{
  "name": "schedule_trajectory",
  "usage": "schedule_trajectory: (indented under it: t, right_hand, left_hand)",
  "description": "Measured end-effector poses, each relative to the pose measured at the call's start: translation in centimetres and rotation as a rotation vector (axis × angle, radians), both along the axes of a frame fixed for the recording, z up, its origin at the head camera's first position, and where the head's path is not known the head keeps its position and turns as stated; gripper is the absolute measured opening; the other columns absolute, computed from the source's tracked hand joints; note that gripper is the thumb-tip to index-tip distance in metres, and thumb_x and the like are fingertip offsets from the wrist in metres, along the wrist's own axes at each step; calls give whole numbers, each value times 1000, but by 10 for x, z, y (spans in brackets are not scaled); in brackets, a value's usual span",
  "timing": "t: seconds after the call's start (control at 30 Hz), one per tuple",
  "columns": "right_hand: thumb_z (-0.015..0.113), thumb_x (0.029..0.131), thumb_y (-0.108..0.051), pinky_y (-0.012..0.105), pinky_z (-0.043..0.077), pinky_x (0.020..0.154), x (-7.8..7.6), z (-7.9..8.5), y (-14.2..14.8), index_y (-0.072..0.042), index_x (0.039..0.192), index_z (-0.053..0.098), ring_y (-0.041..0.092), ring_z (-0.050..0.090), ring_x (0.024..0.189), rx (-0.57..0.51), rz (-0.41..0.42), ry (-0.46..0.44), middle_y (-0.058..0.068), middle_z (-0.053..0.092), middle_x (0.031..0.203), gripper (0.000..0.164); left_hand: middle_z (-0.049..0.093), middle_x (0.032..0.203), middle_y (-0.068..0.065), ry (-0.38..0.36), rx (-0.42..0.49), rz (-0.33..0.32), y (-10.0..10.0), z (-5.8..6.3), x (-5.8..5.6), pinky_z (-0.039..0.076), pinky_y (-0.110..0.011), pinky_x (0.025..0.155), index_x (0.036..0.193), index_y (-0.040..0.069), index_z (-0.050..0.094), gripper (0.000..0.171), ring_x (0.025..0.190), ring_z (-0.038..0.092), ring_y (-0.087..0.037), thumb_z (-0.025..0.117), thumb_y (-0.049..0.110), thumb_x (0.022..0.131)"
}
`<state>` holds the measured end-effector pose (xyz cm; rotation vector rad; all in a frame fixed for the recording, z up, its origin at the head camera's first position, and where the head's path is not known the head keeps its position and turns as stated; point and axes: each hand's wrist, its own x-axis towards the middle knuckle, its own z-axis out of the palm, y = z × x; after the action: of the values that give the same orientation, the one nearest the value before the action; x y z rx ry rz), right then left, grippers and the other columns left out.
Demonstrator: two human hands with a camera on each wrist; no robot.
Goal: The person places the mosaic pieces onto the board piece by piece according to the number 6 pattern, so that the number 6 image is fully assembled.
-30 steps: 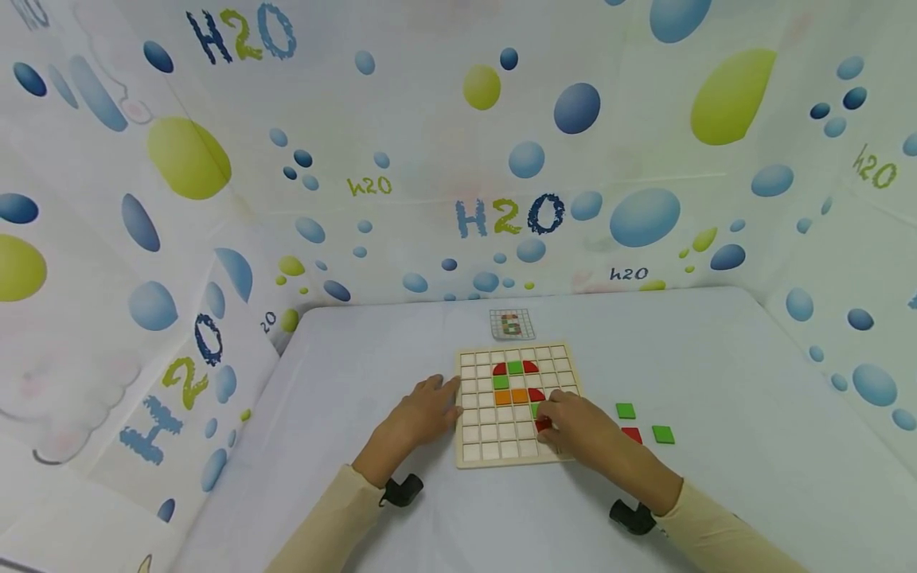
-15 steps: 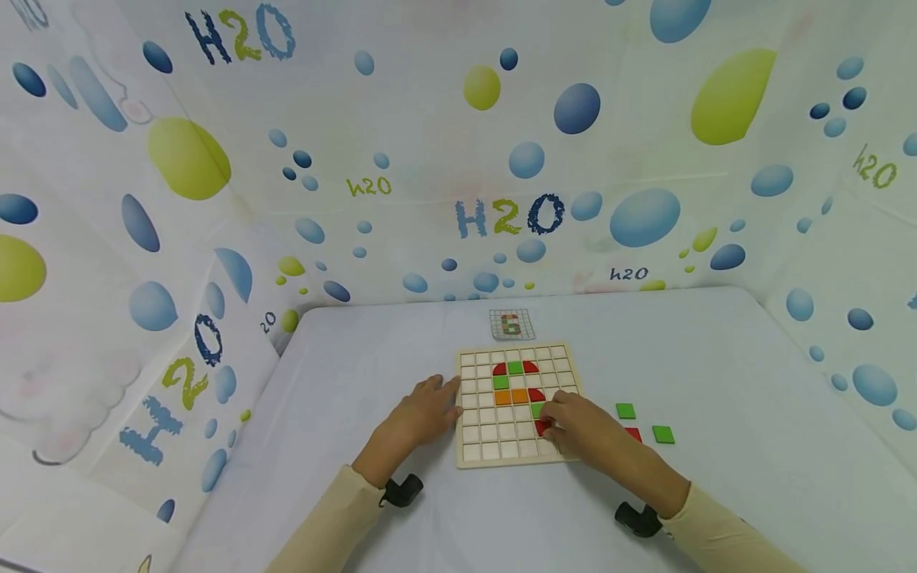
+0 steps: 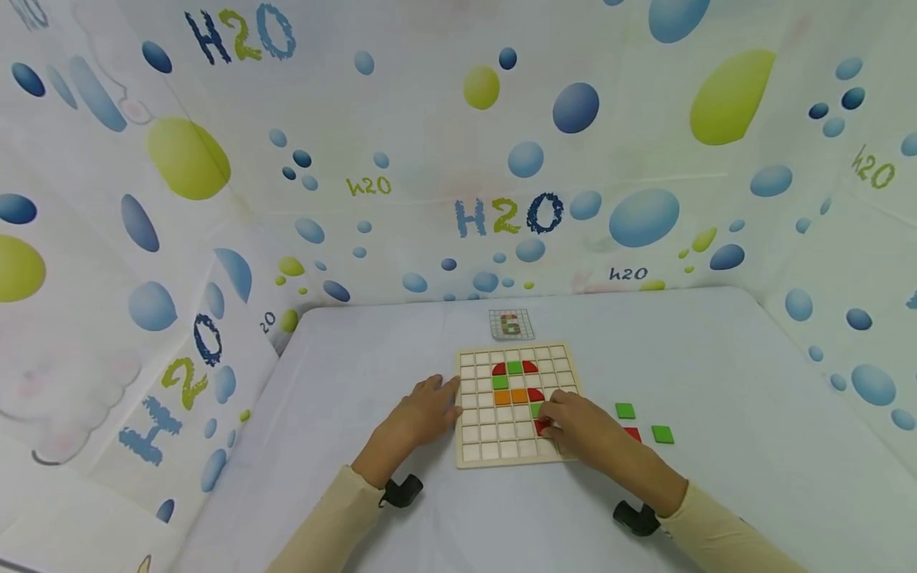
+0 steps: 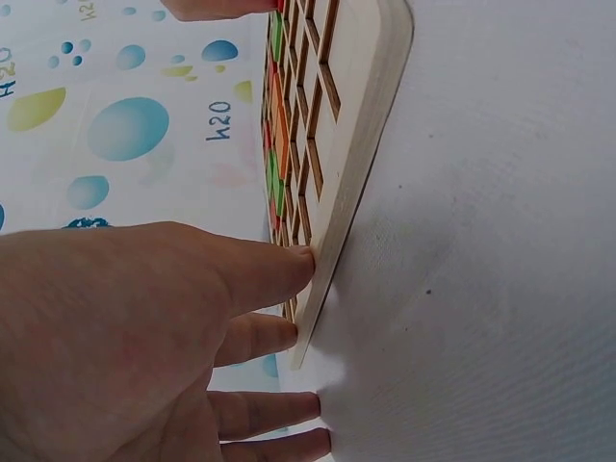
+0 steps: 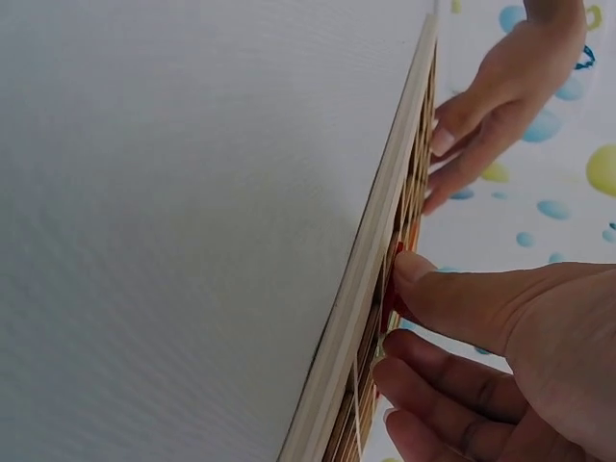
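Observation:
A light wooden grid board (image 3: pixel 489 454) lies on the table with red, green and orange tiles set in some of its cells. My left hand (image 3: pixel 426 410) rests at the board's left edge, its fingers fairly straight; the left wrist view shows the thumb touching the wooden rim (image 4: pixel 364 164). Over the lower right of the grid, my right hand (image 3: pixel 583 428) pinches a red tile (image 3: pixel 540 428) low at a cell. Its thumb presses that red tile (image 5: pixel 393 289) in the right wrist view. A green tile (image 3: pixel 536 410) just above it is partly covered by the fingers.
Right of the board lie two green tiles, one nearer the board (image 3: pixel 625 411) and one farther right (image 3: pixel 662 434), and a red tile (image 3: pixel 632 434) half hidden by the right hand. Behind the board is a small gridded card (image 3: pixel 512 325) with a 6-shaped pattern.
My right hand shifts very slightly to the right and stays at the red tile. My left hand holds its place at the board's edge.

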<state>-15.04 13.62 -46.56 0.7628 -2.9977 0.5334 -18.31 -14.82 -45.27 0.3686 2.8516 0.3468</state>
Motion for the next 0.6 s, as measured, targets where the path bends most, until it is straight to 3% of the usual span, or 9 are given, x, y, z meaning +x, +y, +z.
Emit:
schedule_trajectory:
  t: [0.6]
  right_hand:
    - [87, 88, -16, 30, 60, 83, 1, 0, 2, -12, 108, 79, 13, 58, 86, 12, 61, 62, -2, 65, 97, 21]
  left_hand:
    - [40, 163, -23, -5, 2, 0, 1, 0, 0, 42, -67, 114, 162, 12, 44, 60, 151, 41, -43, 60, 35, 109]
